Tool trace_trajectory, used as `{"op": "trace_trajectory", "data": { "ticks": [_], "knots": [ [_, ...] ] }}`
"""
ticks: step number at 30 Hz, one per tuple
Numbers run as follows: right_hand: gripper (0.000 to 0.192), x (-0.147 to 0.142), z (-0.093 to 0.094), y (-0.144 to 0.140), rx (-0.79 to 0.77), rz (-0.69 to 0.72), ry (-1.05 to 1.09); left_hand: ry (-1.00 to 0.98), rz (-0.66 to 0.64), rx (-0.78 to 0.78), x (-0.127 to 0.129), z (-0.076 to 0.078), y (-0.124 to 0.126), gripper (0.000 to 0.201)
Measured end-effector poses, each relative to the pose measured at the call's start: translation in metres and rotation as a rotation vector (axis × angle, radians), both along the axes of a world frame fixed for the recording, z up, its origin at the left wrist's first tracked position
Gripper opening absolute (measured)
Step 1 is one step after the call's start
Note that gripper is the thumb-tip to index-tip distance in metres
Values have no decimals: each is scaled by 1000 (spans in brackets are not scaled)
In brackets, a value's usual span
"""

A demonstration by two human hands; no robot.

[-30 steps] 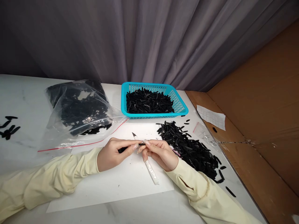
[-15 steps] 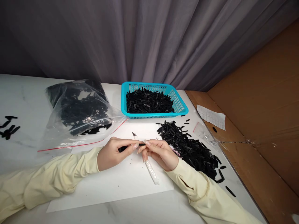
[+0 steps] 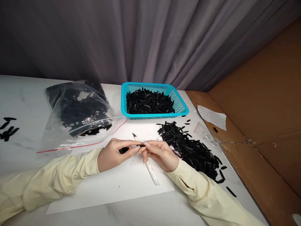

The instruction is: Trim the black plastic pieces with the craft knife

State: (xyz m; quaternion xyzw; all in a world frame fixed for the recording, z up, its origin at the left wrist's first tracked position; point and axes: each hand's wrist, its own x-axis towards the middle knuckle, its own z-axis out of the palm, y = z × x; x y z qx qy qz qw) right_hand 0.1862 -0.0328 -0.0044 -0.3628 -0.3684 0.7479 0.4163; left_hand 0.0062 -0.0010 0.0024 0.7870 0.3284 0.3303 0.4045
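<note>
Left to right: loose black strips (image 3: 7, 128) at far left edge on the white marble-look desk (image 3: 25, 97). Clear zip bag (image 3: 77, 113) with a red seal line, crinkly, stuffed with black pieces, centre-left. White paper sheet (image 3: 113, 185) lies flat under the hands. Left hand (image 3: 113, 155) pinches a thin black strip (image 3: 123, 150) between thumb and fingers. Right hand (image 3: 161, 153) meets it fingertip to fingertip, gripping a craft knife (image 3: 150, 171): pale translucent handle, pointed metal blade sticking up just above the fingers. Turquoise plastic mesh basket (image 3: 180, 105), full of black strips, upper centre. Heap of flat, narrow black strips (image 3: 192, 149) just right of the right hand. Cardboard wall (image 3: 263, 110) at right.
</note>
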Motion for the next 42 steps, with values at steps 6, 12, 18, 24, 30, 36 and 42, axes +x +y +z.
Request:
{"op": "trace_trajectory", "data": {
  "ticks": [6, 12, 18, 24, 30, 36, 42],
  "knots": [
    [30, 1, -1, -1, 36, 6, 4, -72, -6, 89, -1, 0, -1, 26],
    [23, 1, -2, -1, 52, -21, 20, -83, -6, 84, -2, -2, -2, 29],
    [23, 1, -2, -2, 61, -34, 0, -78, -26, 76, -2, 0, -1, 29],
    [20, 0, -2, -2, 56, -75, 5, -78, -35, 64, -2, 1, -1, 29],
    [18, 0, -4, -2, 80, -74, 22, -98, -43, 109, -2, 0, 1, 31],
    [17, 0, -5, -2, 55, -98, 18, -83, -36, 111, -1, 2, 1, 31],
    [20, -1, -3, -2, 32, -109, 18, -64, -33, 110, -2, 1, 0, 30]
  ]
}}
